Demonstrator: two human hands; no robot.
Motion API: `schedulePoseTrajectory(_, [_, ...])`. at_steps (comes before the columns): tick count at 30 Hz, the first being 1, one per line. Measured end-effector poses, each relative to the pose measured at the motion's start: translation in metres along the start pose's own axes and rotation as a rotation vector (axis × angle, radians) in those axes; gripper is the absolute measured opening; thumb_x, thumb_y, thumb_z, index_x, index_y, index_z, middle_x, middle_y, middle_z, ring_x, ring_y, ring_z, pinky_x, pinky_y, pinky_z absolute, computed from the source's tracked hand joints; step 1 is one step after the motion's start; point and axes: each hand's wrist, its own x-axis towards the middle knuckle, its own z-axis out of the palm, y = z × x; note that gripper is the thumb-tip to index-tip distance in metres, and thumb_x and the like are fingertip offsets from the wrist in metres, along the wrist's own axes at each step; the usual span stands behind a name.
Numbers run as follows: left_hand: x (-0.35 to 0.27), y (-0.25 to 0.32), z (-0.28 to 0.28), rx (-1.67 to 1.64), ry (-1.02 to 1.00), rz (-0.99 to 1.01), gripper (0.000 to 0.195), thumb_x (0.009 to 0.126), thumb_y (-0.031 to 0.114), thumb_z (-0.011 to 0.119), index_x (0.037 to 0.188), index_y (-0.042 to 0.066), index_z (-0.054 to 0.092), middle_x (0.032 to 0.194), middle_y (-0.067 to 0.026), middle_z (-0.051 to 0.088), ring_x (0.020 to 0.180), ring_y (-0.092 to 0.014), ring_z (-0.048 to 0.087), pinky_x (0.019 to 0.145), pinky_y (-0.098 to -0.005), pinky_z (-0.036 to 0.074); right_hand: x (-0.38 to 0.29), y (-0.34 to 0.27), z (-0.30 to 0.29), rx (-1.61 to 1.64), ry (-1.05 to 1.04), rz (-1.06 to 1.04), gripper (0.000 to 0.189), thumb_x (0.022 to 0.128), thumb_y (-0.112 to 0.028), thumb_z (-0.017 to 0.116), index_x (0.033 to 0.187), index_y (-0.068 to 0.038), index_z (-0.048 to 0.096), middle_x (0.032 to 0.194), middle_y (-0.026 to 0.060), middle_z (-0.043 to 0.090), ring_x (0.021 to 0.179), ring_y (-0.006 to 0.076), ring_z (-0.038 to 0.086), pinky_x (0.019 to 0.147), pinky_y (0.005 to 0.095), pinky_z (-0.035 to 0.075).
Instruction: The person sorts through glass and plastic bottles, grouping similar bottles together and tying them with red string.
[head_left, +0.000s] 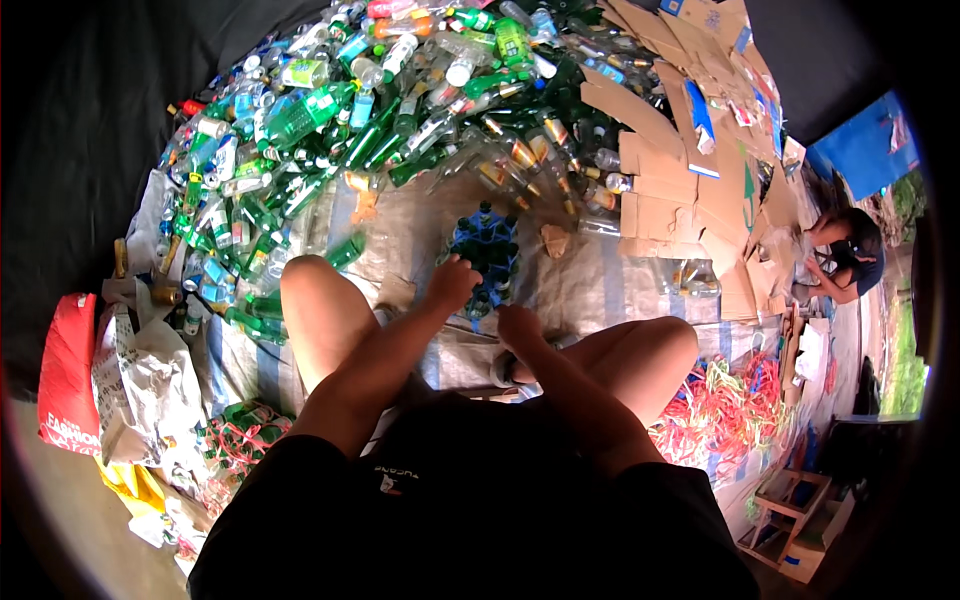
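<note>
Between my feet stands a bundle of dark green glass bottles (486, 259), upright and packed close, with blue plastic twine (491, 219) laced among the necks. My left hand (454, 285) is curled at the bundle's left edge, touching it; what lies under its fingers is hidden. At the near right corner my right hand (519, 328) is closed in a fist, its fingertips apparently pinching the twine. A torn piece of brown cardboard (556, 241) lies on the striped woven sheet (585, 289), just right of the bundle.
A large heap of loose bottles (322, 109) rises ahead and left. Flattened cardboard (675, 195) covers the right side, beyond tangled red plastic twine (731, 409). Another person (847, 251) crouches at far right. A twine-tied bottle bundle (244, 435) and red bag (69, 371) lie left.
</note>
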Motion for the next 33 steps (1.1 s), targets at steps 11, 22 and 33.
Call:
schedulePoseTrajectory(11, [-0.004,0.010,-0.002,0.101,-0.012,-0.001,0.019,0.082,0.011,0.063,0.094,0.018,0.075,0.102,-0.0120,0.063,0.110,-0.035,0.054,0.090,-0.0438,0.050,-0.003,0.002,0.021,0.329,0.108,-0.056,0.014,0.088,-0.014,0.053,0.094,-0.007,0.064,0.087,0.0235,0.067,0.082,0.0447,0.064,0.070,0.0533,0.051])
schedulePoseTrajectory(22, [-0.013,0.037,0.008,0.249,0.056,0.060,0.030,0.078,0.035,0.071,0.102,0.017,0.066,0.105,-0.0115,0.061,0.109,-0.033,0.051,0.083,-0.0514,0.044,0.028,0.021,0.053,0.585,0.128,0.126,0.012,0.088,-0.012,0.057,0.096,-0.006,0.064,0.074,0.0143,0.065,0.068,0.0291,0.066,0.059,0.0429,0.050])
schedulePoseTrajectory(33, [-0.016,0.042,-0.008,0.219,-0.053,0.035,0.035,0.083,0.035,0.067,0.112,0.016,0.065,0.109,-0.0146,0.059,0.111,-0.034,0.049,0.084,-0.0473,0.046,0.006,-0.010,-0.013,1.594,-0.323,0.338,0.032,0.091,-0.024,0.066,0.067,-0.007,0.052,0.058,0.0027,0.047,0.042,0.0119,0.037,0.040,0.0312,0.025])
